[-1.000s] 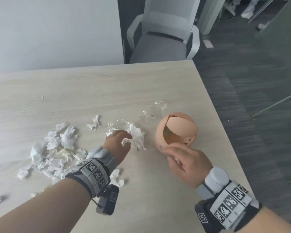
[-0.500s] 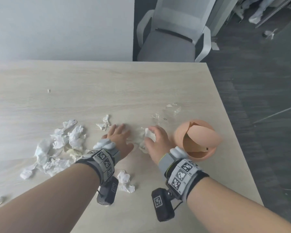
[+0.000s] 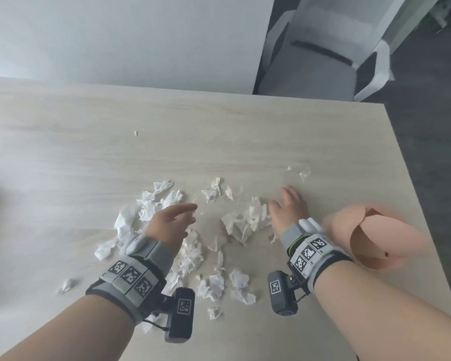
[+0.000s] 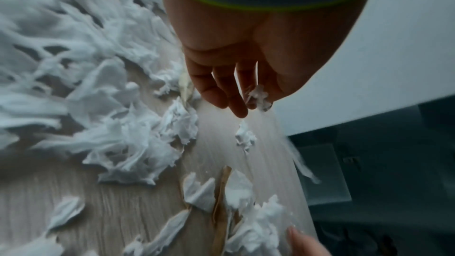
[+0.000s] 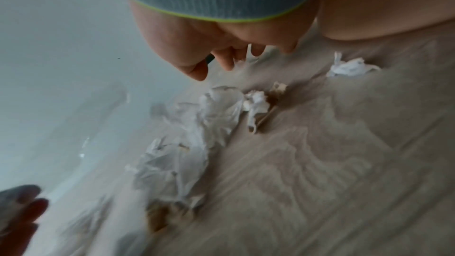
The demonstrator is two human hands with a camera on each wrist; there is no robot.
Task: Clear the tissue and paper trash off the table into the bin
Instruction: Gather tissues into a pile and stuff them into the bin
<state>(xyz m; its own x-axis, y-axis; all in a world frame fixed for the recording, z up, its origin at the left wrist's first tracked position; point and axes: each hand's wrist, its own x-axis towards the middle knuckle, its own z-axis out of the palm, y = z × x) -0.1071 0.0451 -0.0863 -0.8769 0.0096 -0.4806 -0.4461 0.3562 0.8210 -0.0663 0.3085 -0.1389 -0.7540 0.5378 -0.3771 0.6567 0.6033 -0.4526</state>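
Torn white tissue scraps lie across the light wooden table (image 3: 219, 142). One clump (image 3: 245, 221) sits between my hands, a pile (image 3: 146, 207) lies left of my left hand, and more scraps (image 3: 214, 282) lie between my forearms. My left hand (image 3: 177, 217) hovers low with its fingers stretched toward the clump; in the left wrist view this hand (image 4: 229, 77) is relaxed, a small scrap (image 4: 258, 96) at its fingertips. My right hand (image 3: 289, 204) lies flat on the table, right of the clump. The peach swing-lid bin (image 3: 370, 241), blurred, is tilted beside my right wrist.
The table's right edge (image 3: 427, 230) runs just past the bin, with dark floor beyond. A grey office chair (image 3: 318, 63) stands behind the far right corner. A white wall (image 3: 115, 35) backs the table. Small scraps (image 3: 303, 174) lie beyond my right hand.
My hands were together on one clump and now are spread apart with tissue between them. The bin has tilted further and sits closer to my right wrist. My view shifted left.
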